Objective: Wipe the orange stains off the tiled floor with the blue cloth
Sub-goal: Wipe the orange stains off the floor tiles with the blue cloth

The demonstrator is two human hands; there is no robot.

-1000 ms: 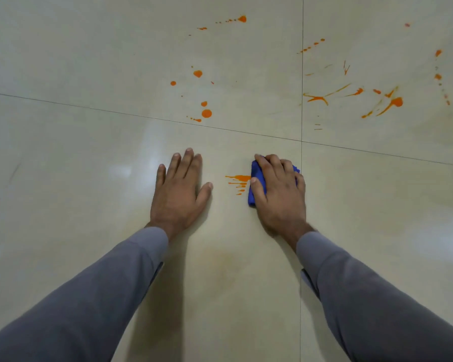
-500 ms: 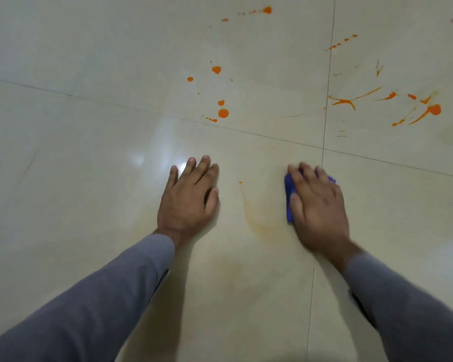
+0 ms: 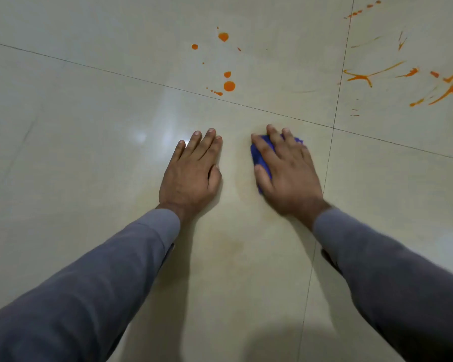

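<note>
Single head-worn wide-angle view, looking forward and steeply down, close over the tiled floor [image 3: 89, 152]; grout-line crossing [image 3: 333, 128] sits right of centre, both sleeved forearms entering below it.

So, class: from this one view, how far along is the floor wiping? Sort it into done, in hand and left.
Done: the tile between the hands shows no orange drops, only a faint yellowish haze.
In hand: the right hand presses the blue cloth flat on that tile; the left hand rests flat on the floor.
Left: round drops beyond the grout line, and streaks on the far right tile.
</note>
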